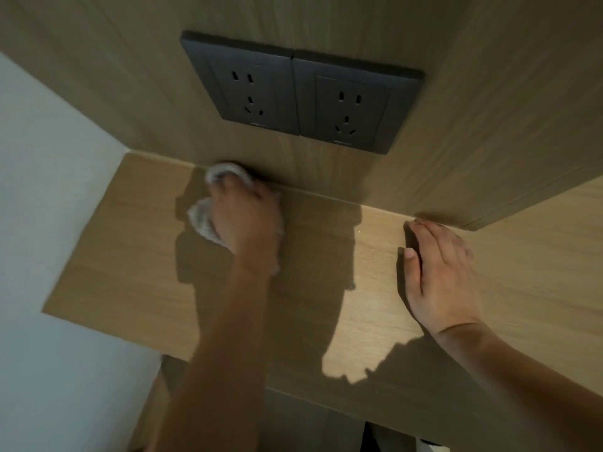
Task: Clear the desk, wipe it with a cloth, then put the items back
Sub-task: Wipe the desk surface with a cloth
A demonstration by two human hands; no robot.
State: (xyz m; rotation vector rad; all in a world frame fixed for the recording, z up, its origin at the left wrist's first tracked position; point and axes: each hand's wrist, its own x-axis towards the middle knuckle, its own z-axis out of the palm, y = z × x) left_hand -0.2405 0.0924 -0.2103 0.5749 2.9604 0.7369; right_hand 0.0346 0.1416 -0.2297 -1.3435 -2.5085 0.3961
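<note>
Dim, soft picture; hard shadows darken the desk.

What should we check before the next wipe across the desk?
1. Cloth held in the left hand: ok, fingers curl round it.
2. Cloth touching the desk: ok, at the back edge by the wall panel.
3. Right hand steadying: ok, resting flat on the desk.
4. Desk cleared of items: ok in the part shown.
5. Cloth kept off the sockets: ok, they sit higher up the panel.
6. Cloth damp or dry: cannot tell.
</note>
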